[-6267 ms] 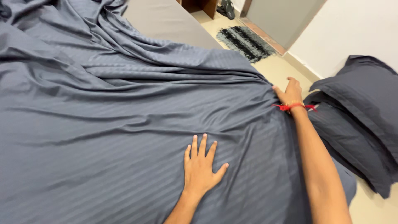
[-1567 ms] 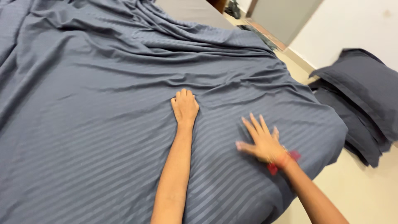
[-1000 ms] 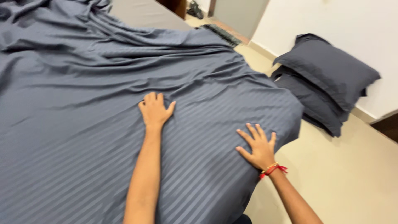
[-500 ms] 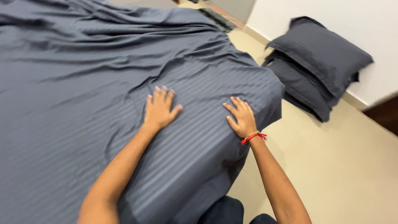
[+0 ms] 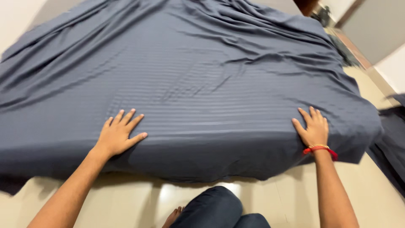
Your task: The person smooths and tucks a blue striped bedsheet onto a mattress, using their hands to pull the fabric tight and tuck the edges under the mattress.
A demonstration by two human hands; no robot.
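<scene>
In the head view, a dark grey striped bedsheet (image 5: 202,84) was spread over the bed and hung over its near edge. The left hand (image 5: 118,134) lay flat on the sheet near that edge, fingers spread, gripping nothing. The right hand (image 5: 313,128), with a red thread bracelet (image 5: 320,148) at the wrist, also pressed flat and open, well apart from the left. The person's knee (image 5: 217,207) showed below, over the beige floor (image 5: 126,202).

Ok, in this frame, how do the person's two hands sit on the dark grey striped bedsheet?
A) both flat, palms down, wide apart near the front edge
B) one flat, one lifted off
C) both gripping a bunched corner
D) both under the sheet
A: the left hand and right hand lie open with fingers spread on the dark grey striped bedsheet, far apart near its front edge.
</scene>
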